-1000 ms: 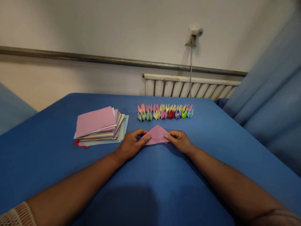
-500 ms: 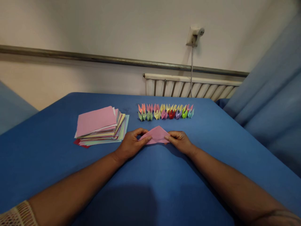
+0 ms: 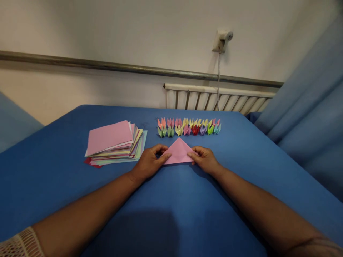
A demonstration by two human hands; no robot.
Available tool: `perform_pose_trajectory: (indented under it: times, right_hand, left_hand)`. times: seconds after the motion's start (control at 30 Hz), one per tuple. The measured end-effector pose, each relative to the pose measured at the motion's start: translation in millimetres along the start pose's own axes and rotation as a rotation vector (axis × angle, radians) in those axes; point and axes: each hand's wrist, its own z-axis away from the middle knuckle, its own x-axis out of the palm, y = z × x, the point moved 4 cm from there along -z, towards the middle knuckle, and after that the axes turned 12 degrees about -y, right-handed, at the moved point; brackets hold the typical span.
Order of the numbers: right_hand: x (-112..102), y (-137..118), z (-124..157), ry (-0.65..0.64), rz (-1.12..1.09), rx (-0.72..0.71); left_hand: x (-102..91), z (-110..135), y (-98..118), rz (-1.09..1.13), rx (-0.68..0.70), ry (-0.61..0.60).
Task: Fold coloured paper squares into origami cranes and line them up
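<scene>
A pink sheet of origami paper (image 3: 179,151), folded into a triangle, is held between both hands with its peak pointing away from me. My left hand (image 3: 152,160) pinches its left corner, thumb on top and fingers behind. At the right corner, my right hand (image 3: 204,159) grips it the same way; most of the fingers are hidden under the paper. Just beyond the triangle stand two rows of small folded paper cranes (image 3: 195,130) in pink, yellow, green, red, purple and blue.
A stack of coloured paper sheets (image 3: 109,137) lies left of my hands on the blue table (image 3: 177,200). Behind the table are a metal rail (image 3: 118,67), a white radiator (image 3: 198,87) and a wall socket with a plugged cord (image 3: 220,42). A blue curtain (image 3: 308,82) hangs at right.
The pink triangle has tilted so that more of its face shows, and its peak sits a little farther from me. Both hands keep their hold on its corners.
</scene>
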Motion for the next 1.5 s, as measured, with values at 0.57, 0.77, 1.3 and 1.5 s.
perform_pose_trajectory:
  times: [0.57, 0.77, 1.3, 1.5]
  right_hand:
    - [-22.7, -14.8, 1.7, 0.224, 0.851, -0.038]
    - [14.7, -13.6, 5.4, -0.238, 0.923, -0.185]
    - [18.6, -4.9, 7.6, -0.228, 0.918, -0.141]
    - [17.7, -9.1, 8.5, -0.221, 0.904, -0.131]
  left_hand:
    - [16.0, -50.8, -6.6, -0.342, 0.035, -0.008]
    - [14.0, -49.1, -9.6, -0.377, 0.017, 0.02]
    - [58.2, 19.0, 43.6, -0.907, 0.061, -0.267]
    - [34.9, 19.5, 48.2, -1.018, -0.147, -0.27]
